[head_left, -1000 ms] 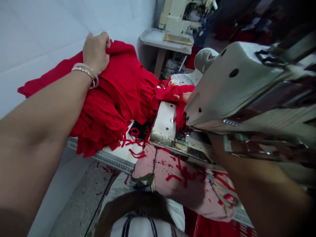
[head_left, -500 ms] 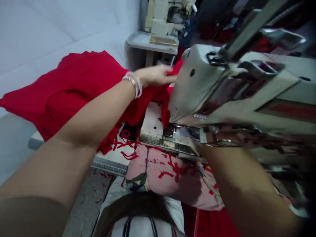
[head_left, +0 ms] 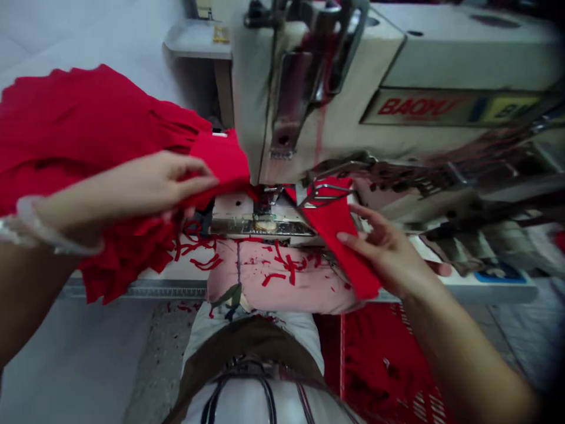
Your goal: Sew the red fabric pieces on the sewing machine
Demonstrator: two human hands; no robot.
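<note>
biggest of all, the sewing machine (head_left: 424,53) stands beyond our right grip (head_left: 392,253) and fills the space above and past it, its head between that grip and our left grip (head_left: 159,182). the desk (head_left: 503,292) spreads beneath both, its front edge nearer to us than either grip. a heap of red cloth (head_left: 83,129) lies behind and to the left of the left grip, hanging over the front edge below it. lower than the right grip, nearer to us, sits a red slotted crate (head_left: 421,406) with red cloth inside. a pink pad (head_left: 260,288) covers the front edge between the grips.

the red strip (head_left: 338,227) slants down under wire guides to the right grip; our thumb lies on it and the index finger meets its right edge, though we cannot tell whether that grip pinches it. the red flap (head_left: 223,156) extends rightward from the left grip to the machine's head; our thumb and fingers pinch its near edge there.

pale bracelets (head_left: 55,232) circle the wrist behind the left grip. smallest are the red scraps (head_left: 291,271), scattered on the pad between the grips.
</note>
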